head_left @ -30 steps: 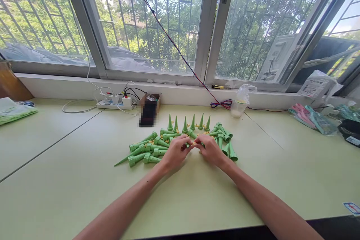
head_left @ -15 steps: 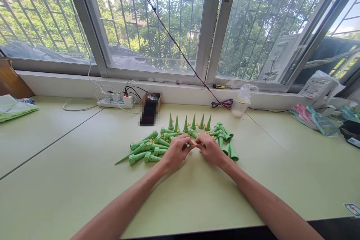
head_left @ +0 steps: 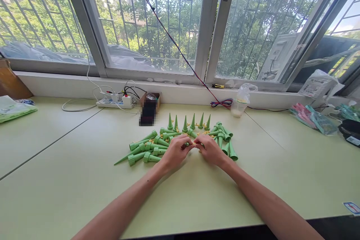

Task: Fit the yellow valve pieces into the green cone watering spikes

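My left hand and my right hand meet fingertip to fingertip over the pale green table, both pinched on one small green and yellow part between them. To the left lies a pile of green spikes with ribbed caps, on their sides. Behind my hands a row of upright green cones stands in a line. More green spikes lie in a heap right of my right hand. Small yellow pieces are scattered among them.
A power strip with cables and a small brown box sit at the sill. A clear plastic bag stands at the back right. Packets lie far right, a green bag far left.
My hands stay together on the small part. Only the fingers and the view shift slightly.
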Demonstrator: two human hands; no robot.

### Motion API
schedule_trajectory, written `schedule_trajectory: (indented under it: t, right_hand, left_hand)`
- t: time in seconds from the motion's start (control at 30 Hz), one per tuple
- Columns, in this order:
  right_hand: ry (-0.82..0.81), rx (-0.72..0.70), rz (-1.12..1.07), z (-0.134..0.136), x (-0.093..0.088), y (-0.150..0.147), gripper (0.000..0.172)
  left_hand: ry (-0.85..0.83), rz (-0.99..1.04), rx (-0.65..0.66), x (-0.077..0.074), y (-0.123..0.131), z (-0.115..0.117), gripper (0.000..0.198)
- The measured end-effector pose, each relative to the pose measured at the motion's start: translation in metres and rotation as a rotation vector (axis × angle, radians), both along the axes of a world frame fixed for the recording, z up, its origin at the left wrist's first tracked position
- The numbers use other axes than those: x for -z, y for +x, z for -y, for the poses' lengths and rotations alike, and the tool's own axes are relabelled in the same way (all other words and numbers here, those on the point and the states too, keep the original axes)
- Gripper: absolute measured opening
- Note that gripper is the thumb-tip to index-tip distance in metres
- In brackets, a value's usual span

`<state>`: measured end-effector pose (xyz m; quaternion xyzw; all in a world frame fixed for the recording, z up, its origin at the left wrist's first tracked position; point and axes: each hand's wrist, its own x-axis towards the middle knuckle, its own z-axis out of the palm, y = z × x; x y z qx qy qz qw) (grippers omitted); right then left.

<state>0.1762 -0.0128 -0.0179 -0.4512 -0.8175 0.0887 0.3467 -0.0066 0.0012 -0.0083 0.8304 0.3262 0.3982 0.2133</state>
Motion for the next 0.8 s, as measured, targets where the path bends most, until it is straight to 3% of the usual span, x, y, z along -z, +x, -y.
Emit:
schedule_trajectory:
  t: [0.8]
  right_hand:
    - [-0.004,-0.006,0.027,0.0026,-0.0048,-0.0023,0.014]
  left_hand:
    - [-0.037,-0.002,-0.045,0.0001,0.0010,0.0009,0.016]
